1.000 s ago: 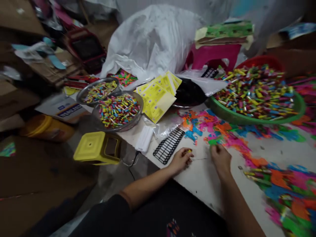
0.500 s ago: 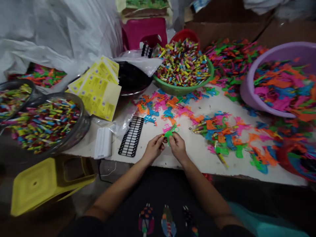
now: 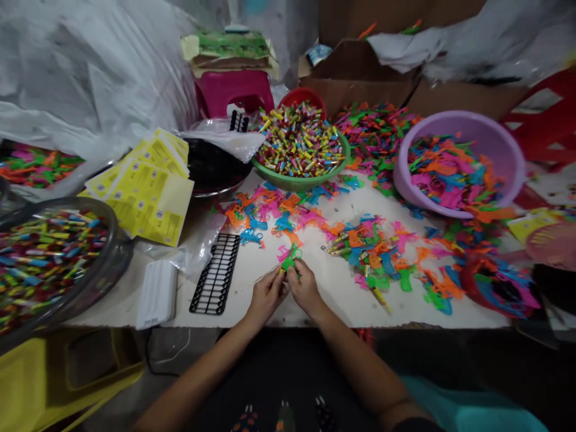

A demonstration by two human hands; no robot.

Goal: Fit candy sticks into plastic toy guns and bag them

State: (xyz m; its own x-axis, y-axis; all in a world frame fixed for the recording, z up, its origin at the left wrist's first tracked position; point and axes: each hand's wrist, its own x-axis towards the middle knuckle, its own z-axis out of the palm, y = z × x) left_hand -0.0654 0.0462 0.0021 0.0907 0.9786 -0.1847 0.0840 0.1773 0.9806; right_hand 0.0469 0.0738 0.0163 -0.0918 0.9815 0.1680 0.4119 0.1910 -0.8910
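My right hand (image 3: 305,287) pinches a green plastic toy gun (image 3: 289,259) by its lower part, above the near edge of the table. Right beside it, my left hand (image 3: 269,294) is closed with its fingertips at the toy gun's near end. A small yellow-tipped piece shows at those fingertips, mostly hidden. A pink toy gun (image 3: 282,253) lies just beyond. To the right is a heap of mixed toy guns (image 3: 387,264), some with yellow tubes (image 3: 379,295) in them. A black plastic rack (image 3: 215,277) lies left of my hands.
A green basin (image 3: 288,182) full of small colourful tubes stands at the back, with a purple tub (image 3: 504,162) of toy guns to its right. At left are yellow printed sheets (image 3: 155,201), a white box-shaped device (image 3: 156,294) and a dark basin (image 3: 121,264) of tubes.
My view has swung right and up, so the scene sits further left and more of the right side shows. Both hands stay together at the green toy gun.
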